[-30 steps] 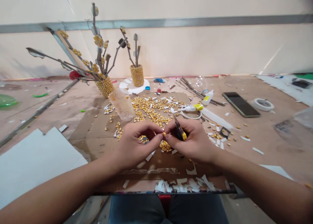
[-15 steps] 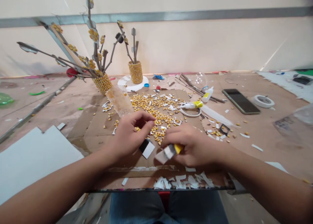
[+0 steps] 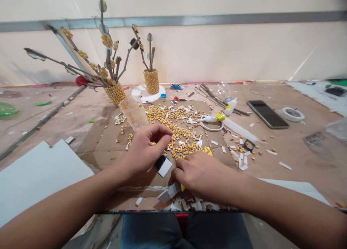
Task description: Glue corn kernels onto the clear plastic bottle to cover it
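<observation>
Cardboard (image 3: 108,144) matt brown; kernels (image 3: 173,122) glossy yellow; paper scraps (image 3: 189,205) matt white; card (image 3: 162,164) matt, black and white; tool handle (image 3: 207,150) yellow plastic; twigs (image 3: 217,97) rough wood; phone (image 3: 267,114) glossy black; glue bottle (image 3: 214,118) smooth plastic; rail (image 3: 40,123) dull grey metal.

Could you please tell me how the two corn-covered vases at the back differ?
The left vase tilts; the right vase stands upright on a white disc. The left vase holds many spreading twigs; the right vase holds only a few. Both are covered in corn kernels.
</observation>
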{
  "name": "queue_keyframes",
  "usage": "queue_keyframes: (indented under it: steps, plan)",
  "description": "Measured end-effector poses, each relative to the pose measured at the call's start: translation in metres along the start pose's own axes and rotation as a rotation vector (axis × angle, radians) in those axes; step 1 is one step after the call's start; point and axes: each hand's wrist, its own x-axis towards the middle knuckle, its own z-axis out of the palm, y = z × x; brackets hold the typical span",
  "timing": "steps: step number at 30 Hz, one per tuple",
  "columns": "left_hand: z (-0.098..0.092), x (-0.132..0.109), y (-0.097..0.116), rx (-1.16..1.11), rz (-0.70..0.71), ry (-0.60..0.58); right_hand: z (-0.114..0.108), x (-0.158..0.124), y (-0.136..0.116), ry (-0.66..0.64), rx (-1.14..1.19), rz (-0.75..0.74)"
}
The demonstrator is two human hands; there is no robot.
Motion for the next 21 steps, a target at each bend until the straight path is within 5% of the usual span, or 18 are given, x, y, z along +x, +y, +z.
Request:
queue_keyframes:
  steps: [7,17,19,21]
  plan:
    - [0.000,0.000,-0.001,-0.014,-0.027,-0.014,-0.002,-0.008,-0.008,0.045,-0.036,-0.013]
    - [0.000,-0.001,-0.002,0.017,-0.012,-0.042,-0.007,-0.010,-0.003,-0.051,0.177,0.192]
    - [-0.001,-0.002,-0.002,0.036,-0.020,-0.057,-0.006,-0.012,0.002,0.015,0.298,0.210]
    - [-0.001,-0.002,0.001,0.043,-0.026,-0.092,-0.005,-0.014,0.008,0.218,0.489,0.219]
